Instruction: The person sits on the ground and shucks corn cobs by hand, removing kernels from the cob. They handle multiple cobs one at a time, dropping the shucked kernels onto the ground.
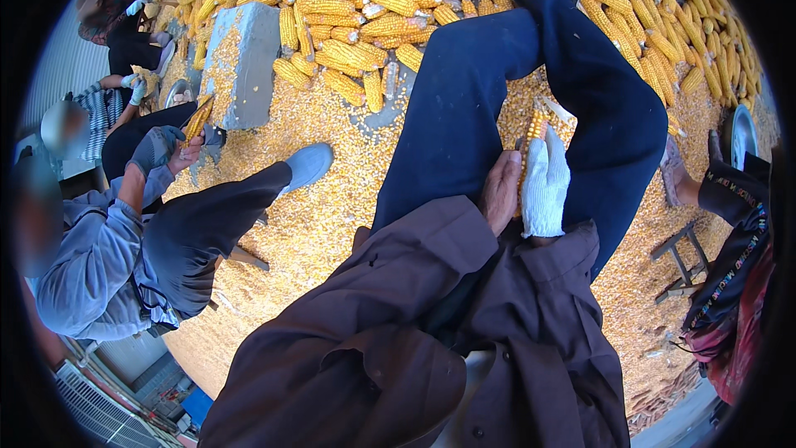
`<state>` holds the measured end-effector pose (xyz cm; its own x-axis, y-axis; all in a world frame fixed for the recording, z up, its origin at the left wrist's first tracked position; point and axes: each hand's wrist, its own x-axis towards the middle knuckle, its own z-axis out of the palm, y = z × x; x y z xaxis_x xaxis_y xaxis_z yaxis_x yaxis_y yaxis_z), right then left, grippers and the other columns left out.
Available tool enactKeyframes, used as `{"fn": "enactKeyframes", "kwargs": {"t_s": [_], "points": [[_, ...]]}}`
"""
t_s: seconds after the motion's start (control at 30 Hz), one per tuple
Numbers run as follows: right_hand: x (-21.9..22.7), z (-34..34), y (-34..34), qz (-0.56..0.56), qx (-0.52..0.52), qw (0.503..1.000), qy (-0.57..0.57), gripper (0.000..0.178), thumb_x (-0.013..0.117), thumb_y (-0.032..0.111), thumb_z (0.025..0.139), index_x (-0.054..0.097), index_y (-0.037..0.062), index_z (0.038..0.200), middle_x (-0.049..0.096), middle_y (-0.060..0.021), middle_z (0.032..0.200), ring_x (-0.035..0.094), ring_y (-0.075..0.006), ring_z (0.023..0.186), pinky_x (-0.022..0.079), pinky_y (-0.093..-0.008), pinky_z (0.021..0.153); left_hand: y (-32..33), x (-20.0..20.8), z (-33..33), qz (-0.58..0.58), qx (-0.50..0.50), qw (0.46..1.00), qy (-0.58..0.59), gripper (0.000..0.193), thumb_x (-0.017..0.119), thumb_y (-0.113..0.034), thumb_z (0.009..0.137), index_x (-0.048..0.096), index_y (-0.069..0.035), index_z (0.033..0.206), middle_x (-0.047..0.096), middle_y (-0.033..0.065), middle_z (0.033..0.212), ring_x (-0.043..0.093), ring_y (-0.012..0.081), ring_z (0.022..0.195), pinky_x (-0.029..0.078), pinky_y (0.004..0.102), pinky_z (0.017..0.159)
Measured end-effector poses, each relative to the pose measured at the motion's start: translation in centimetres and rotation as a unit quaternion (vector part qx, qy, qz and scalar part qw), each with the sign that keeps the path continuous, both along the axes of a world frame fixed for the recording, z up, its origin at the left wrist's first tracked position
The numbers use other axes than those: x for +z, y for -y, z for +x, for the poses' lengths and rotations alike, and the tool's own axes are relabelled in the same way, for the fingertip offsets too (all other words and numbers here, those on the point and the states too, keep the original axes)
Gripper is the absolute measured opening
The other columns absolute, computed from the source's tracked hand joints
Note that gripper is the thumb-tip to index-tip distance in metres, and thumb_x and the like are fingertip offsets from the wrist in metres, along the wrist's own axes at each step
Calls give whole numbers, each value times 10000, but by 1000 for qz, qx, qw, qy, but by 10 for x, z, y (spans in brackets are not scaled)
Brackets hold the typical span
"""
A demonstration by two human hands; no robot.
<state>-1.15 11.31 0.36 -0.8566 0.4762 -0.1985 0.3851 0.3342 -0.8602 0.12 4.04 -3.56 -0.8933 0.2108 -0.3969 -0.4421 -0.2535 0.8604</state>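
Note:
Between my knees I hold an ear of corn [537,126], tilted with its tip away from me. Yellow kernels show along its upper part; the rest is covered by my hands. My bare left hand [502,189] is closed against the ear's left side. My right hand [546,182], in a white knit glove, wraps it from the right, fingers pointing away from me. A small dark spot by the left fingertips is too small to make out. Pale husk or a bare cob [557,111] shows just beyond the ear.
A big heap of corn ears [373,8] lies ahead. Loose kernels [307,257] cover the ground around my legs. A grey block [240,66] stands at the left. Several people sit on the left, one holding an ear [199,118]. Another sits at the right near a metal basin [740,134] and small stool [684,261].

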Motion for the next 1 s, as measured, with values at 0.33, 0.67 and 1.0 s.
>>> {"fn": "enactKeyframes", "kwargs": {"t_s": [0.33,0.67,1.0], "points": [[-10,4,-4,-118,-50,985,-112,371,411,249,950,530,-35,1157,601,-179,1062,587,-206,942,434,-296,837,0,-5,0,7,3,1000,-4,416,280,-370,978,487,-9,992,514,65,854,458,114,781,398,283,711],[-3,10,6,-38,-13,997,-68,384,452,207,924,444,35,1267,594,-215,1073,601,-290,970,455,-336,824,2,14,-4,57,-4,998,39,517,274,-436,967,460,-2,1176,546,76,1008,511,124,911,415,258,800],[14,22,13,-39,-10,999,-32,438,483,183,912,385,45,1316,557,-223,1144,584,-286,1011,446,-324,853,3,11,-4,70,-4,996,62,523,289,-433,965,446,3,1208,545,86,1043,516,138,934,414,262,825]]}}
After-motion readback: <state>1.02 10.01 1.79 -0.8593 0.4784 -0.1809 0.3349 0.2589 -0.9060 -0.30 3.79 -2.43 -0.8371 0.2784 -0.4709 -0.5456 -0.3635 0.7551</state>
